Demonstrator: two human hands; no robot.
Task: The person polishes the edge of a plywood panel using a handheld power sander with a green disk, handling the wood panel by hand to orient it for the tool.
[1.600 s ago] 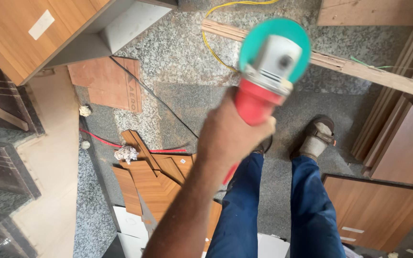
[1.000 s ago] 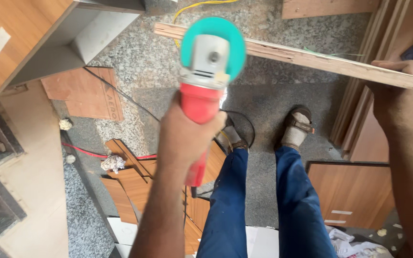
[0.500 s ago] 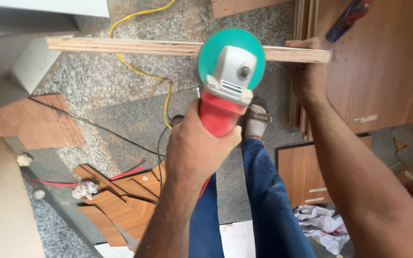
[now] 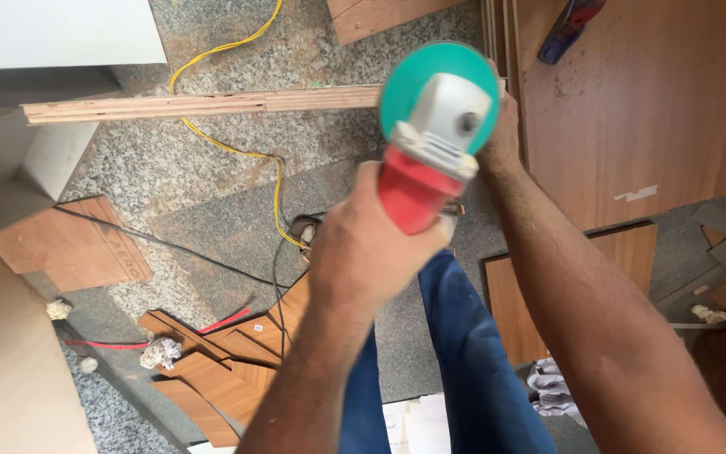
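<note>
Left hand (image 4: 376, 252) clamped round red angle grinder (image 4: 430, 143), disc right over the wood strip (image 4: 203, 105). Strip runs left-right; right hand (image 4: 502, 126) grips its right end, just beside the disc

1. Both forearms are bare, with no sleeves, gloves, watch or rings in view.
2. Left hand (image 4: 376, 248) and right hand (image 4: 502, 134) are uncovered.
3. Below the left hand, blue denim trousers (image 4: 472, 353) cover the legs.

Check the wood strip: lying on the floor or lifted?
Lifted. The wood strip spans level above the floor; right hand grips its end, left hand holds the grinder.
</note>
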